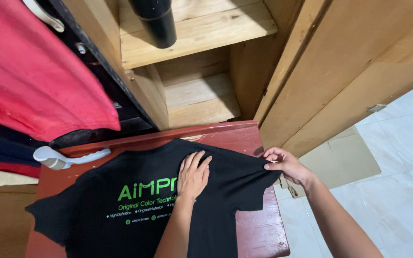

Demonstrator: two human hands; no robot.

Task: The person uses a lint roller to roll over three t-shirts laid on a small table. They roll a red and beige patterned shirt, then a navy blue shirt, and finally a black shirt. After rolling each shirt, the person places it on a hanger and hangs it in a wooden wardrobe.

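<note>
Taking the red table as the landmark and moving from left to right: above its left end a red cloth hangs over darker cloth, draped so that it falls clear of the tabletop. Just below that cloth, at the table's back left corner, one white hanger lies on its side, its hook end toward the cloth; a second white curved piece, perhaps another hanger, shows at the top, far above the table.

One black shirt with green and white print lies spread flat across most of the table, print side up, one sleeve reaching off the left edge. The left hand lies open and flat on the shirt near its middle, palm down, fingers pointing toward the back of the table; it seems to pin the cloth so that it does not slide. The right hand, at the table's right edge, is closed in a pinch on the shirt's right sleeve, drawing it taut away from the pinned middle.

Behind the table stands an open wooden cupboard with two shelves in view. One black cylinder rests on the upper shelf; the lower shelf holds nothing that I can see. Right of the table, one sheet of cardboard lies flat on the pale tiled floor, against the cupboard's side.
</note>
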